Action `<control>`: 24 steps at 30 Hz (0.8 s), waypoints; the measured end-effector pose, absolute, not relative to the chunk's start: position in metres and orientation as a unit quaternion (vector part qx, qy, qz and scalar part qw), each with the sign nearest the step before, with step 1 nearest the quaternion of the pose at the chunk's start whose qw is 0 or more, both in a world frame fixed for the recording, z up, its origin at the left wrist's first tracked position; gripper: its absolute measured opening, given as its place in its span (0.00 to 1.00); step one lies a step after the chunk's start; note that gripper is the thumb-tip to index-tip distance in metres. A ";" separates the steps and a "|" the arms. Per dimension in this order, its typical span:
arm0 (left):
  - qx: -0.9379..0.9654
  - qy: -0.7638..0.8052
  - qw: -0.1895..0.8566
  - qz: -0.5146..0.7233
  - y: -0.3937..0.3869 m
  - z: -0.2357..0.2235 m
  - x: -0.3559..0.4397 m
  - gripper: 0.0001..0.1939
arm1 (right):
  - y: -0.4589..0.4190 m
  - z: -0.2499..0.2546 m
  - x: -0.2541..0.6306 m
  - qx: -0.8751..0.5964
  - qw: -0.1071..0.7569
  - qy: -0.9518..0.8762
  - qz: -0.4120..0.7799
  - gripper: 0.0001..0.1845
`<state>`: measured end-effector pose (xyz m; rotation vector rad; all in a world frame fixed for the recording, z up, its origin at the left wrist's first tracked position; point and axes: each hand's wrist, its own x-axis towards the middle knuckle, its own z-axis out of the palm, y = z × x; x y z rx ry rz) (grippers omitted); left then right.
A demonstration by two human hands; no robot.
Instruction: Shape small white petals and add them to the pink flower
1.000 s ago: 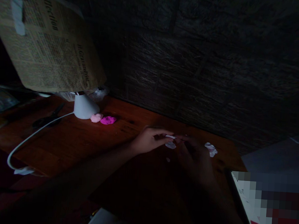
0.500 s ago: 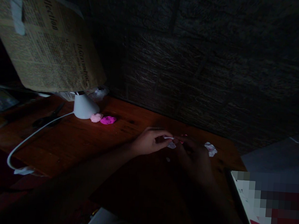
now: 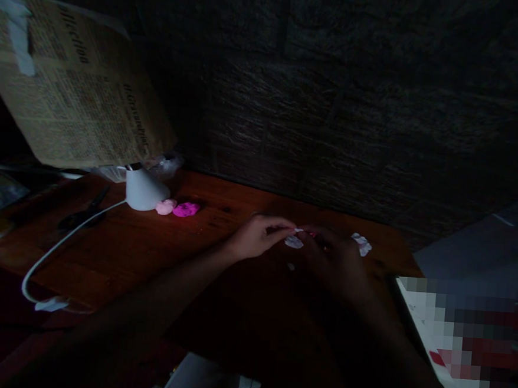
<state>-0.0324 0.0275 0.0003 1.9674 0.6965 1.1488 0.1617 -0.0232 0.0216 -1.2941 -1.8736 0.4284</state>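
Note:
Above the wooden table, my left hand [image 3: 256, 236] pinches a small white piece [image 3: 299, 230] between thumb and fingers. It looks like soft modelling clay, though the dim light hides its exact shape. My right hand [image 3: 338, 260] meets it from the other side, fingertips pressed to the same piece; its fingers are partly in shadow. A bit of pink-red [image 3: 312, 234] shows by the right fingers, too small to name. Under the fingertips lies a flat pale piece [image 3: 293, 242], with a tiny white bit [image 3: 291, 267] nearer me. Right of my right hand rests a crinkled white piece [image 3: 362, 244].
A lamp with a newsprint shade and pale conical base [image 3: 143, 190] stands left, its white cable [image 3: 63, 242] trailing to the table's front. Beside it sit light pink [image 3: 166, 206] and magenta [image 3: 186, 209] clay lumps. Dark scissors [image 3: 84, 216] lie left. A dark wall [image 3: 290, 131] rises behind.
The view has shifted slightly. Both hands stay together around the small white piece, and my left thumb and fingertip have come closer together on it. The lumps and lamp have not moved.

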 end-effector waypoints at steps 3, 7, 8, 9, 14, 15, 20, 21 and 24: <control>0.745 0.265 0.423 0.442 0.028 0.001 -0.033 0.09 | -0.022 0.024 0.162 -0.516 0.393 -0.739 0.181 0.13; 0.732 0.267 0.481 0.402 0.031 -0.001 -0.034 0.11 | -0.019 0.026 0.167 -0.506 0.409 -0.732 0.204 0.14; 0.732 0.271 0.489 0.390 0.032 -0.002 -0.034 0.11 | -0.018 0.026 0.169 -0.497 0.411 -0.732 0.219 0.15; 0.728 0.275 0.496 0.384 0.032 -0.003 -0.035 0.11 | -0.017 0.026 0.170 -0.492 0.416 -0.730 0.229 0.16; 0.697 0.281 0.536 0.386 0.033 -0.004 -0.035 0.12 | -0.013 0.023 0.172 -0.469 0.440 -0.706 0.296 0.21; 0.691 0.281 0.543 0.386 0.033 -0.004 -0.035 0.12 | -0.013 0.022 0.172 -0.463 0.451 -0.694 0.317 0.22; 0.652 0.281 0.594 0.379 0.033 -0.001 -0.036 0.17 | -0.012 0.022 0.169 -0.438 0.482 -0.639 0.409 0.25; 0.636 0.281 0.616 0.371 0.033 -0.001 -0.035 0.18 | -0.013 0.024 0.169 -0.434 0.485 -0.633 0.419 0.25; 0.579 0.280 0.690 0.333 0.032 -0.001 -0.034 0.23 | -0.014 0.028 0.169 -0.423 0.489 -0.624 0.439 0.25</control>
